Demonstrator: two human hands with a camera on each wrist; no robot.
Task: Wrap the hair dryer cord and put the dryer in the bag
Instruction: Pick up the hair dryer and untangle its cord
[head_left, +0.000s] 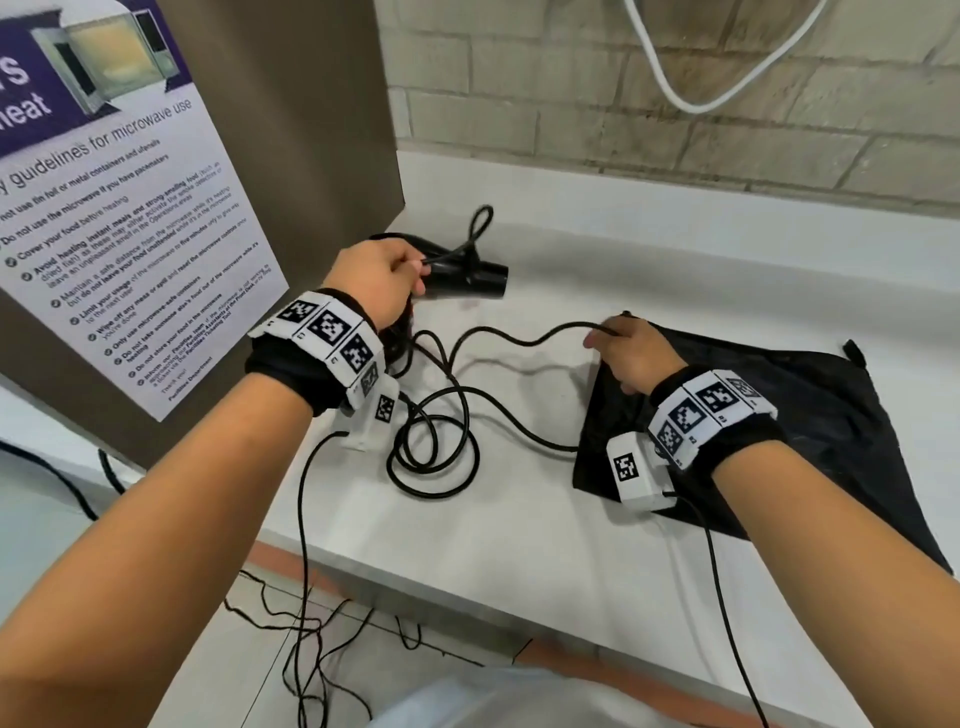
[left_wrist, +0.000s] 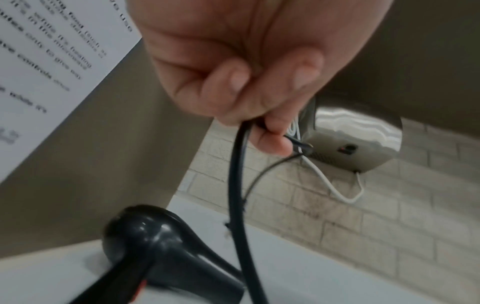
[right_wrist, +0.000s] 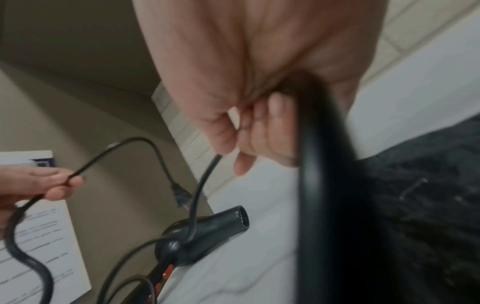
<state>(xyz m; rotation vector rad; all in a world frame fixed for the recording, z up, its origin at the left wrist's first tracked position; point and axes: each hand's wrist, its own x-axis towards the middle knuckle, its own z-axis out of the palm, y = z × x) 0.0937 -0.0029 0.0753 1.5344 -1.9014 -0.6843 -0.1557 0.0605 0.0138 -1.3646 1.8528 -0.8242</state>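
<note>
2 hands pinch the cord: left hand above the dryer, right hand over the bag.

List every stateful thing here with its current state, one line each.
Hair dryer: lying on its side on the counter, not in the bag.
Cord: unwrapped, loose loops on the counter, held in both hands.
Plug: unplugged, dangling beyond the left hand.
Bag: lying flat on the counter, empty-looking.
Left hand: pinching the cord.
Right hand: gripping the cord, over the bag.
</note>
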